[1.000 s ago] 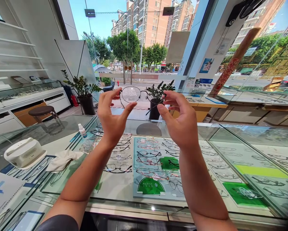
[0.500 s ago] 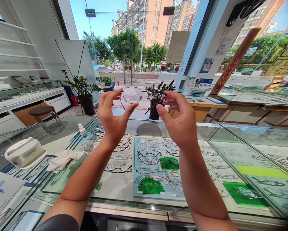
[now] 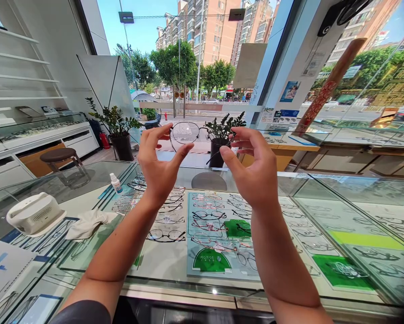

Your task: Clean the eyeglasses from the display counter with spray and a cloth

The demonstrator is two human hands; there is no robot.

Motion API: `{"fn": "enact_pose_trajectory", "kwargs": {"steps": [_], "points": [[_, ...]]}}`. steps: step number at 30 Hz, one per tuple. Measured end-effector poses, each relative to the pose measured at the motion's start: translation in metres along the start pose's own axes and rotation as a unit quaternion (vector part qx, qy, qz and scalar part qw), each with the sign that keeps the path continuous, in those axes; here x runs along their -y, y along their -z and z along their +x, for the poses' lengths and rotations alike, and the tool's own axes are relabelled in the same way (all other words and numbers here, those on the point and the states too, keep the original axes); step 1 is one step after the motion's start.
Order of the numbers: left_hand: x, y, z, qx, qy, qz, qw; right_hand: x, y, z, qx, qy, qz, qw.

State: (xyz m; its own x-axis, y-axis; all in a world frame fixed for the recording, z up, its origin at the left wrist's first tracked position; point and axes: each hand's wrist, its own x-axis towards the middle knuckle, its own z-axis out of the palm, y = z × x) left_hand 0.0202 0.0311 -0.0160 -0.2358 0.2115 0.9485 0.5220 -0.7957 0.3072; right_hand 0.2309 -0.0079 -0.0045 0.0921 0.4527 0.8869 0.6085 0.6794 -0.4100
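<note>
Evidently a holding-up step: left hand (image 3: 159, 163) and right hand (image 3: 254, 167), fingers half-curled, grip thin-rimmed eyeglasses (image 3: 199, 132) by 2 ends. Next move likely needs even support

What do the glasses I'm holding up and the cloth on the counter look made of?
Glasses: probably dark metal, judging by the slender outline, finish unclear; see-through lenses, glass or plastic. Cloth: soft, matte off-white fabric by its loose folds, fibre unclear.
</note>
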Motion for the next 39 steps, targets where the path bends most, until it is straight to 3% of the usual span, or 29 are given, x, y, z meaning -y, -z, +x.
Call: {"fn": "enact_pose_trajectory", "kwargs": {"steps": [13, 27, 34, 39], "points": [[-0.002, 0.001, 0.001, 0.004, -0.015, 0.015, 1.000, -0.001, 0.001, 0.000, -0.005, 0.006, -0.006, 1.000], [0.021, 0.001, 0.007, 0.097, 0.078, -0.085, 0.989, 0.003, 0.002, 0.000, -0.032, 0.028, -0.009, 0.999], [0.017, 0.000, 0.006, 0.074, 0.080, -0.083, 0.991, 0.001, 0.001, 0.001, -0.027, 0.025, -0.002, 0.999], [0.015, 0.001, 0.005, 0.045, 0.037, -0.049, 0.997, -0.001, 0.002, 0.001, -0.016, 0.004, 0.014, 1.000]]}}
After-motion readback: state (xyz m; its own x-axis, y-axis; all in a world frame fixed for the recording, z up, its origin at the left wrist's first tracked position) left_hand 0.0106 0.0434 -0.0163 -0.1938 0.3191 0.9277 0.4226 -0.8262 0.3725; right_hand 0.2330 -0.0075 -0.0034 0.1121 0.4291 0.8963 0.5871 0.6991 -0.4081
